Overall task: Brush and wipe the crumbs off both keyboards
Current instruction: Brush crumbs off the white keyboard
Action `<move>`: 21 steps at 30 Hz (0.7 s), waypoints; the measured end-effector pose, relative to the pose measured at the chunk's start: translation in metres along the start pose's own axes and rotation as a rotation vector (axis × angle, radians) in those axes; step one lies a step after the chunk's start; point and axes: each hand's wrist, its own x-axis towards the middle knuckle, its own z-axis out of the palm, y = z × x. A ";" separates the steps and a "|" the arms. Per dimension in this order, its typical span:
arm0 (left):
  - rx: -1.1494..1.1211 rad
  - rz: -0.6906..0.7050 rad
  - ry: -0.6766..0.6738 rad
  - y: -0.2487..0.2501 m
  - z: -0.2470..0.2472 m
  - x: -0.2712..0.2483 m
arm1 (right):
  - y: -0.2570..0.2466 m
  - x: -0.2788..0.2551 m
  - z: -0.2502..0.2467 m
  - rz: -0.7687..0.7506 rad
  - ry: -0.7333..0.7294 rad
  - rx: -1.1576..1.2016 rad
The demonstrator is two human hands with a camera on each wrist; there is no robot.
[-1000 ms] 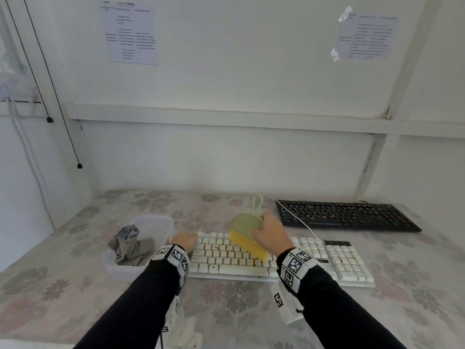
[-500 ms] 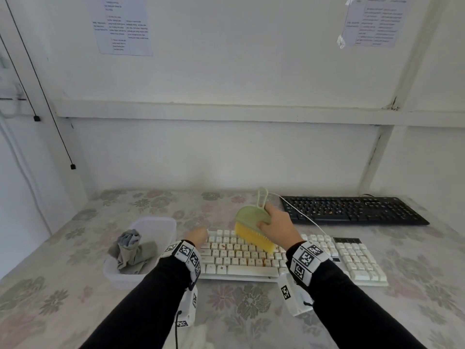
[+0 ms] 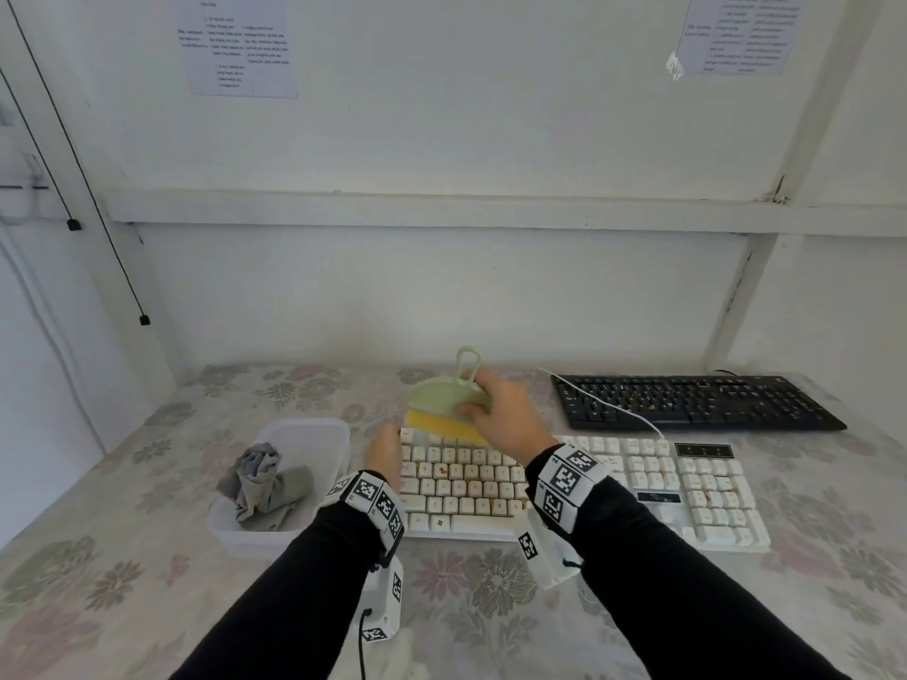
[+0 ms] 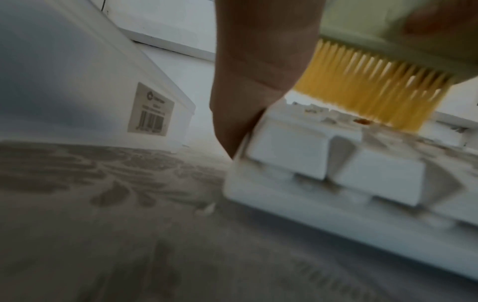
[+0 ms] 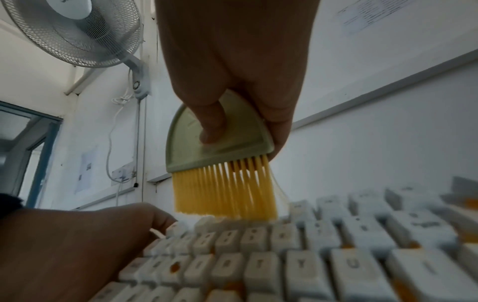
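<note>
Meanwhile right hand (image 3: pixel 505 419) grips brush (image 3: pixel 444 407) over white keyboard (image 3: pixel 687 488) — left hand (image 3: pixel 385 451) flat at its edge, beside tub (image 3: pixel 314 434).

Brush (image 3: pixel 449 407) now at white keyboard's (image 3: pixel 579 488) far-left edge

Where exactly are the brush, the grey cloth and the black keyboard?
brush (image 3: pixel 444 399): head view, on its pale green back.
grey cloth (image 3: pixel 267 483): head view, on the crumpled middle.
black keyboard (image 3: pixel 697 402): head view, on its middle keys.
</note>
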 end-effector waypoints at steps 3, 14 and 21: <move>-0.037 0.017 -0.054 0.011 0.003 -0.024 | -0.006 -0.003 0.003 -0.031 -0.068 -0.031; -0.173 -0.054 -0.063 0.030 -0.004 -0.068 | -0.009 -0.008 -0.015 -0.011 -0.081 -0.129; -0.224 -0.014 -0.089 0.040 -0.001 -0.094 | -0.014 -0.008 0.007 -0.074 -0.141 -0.167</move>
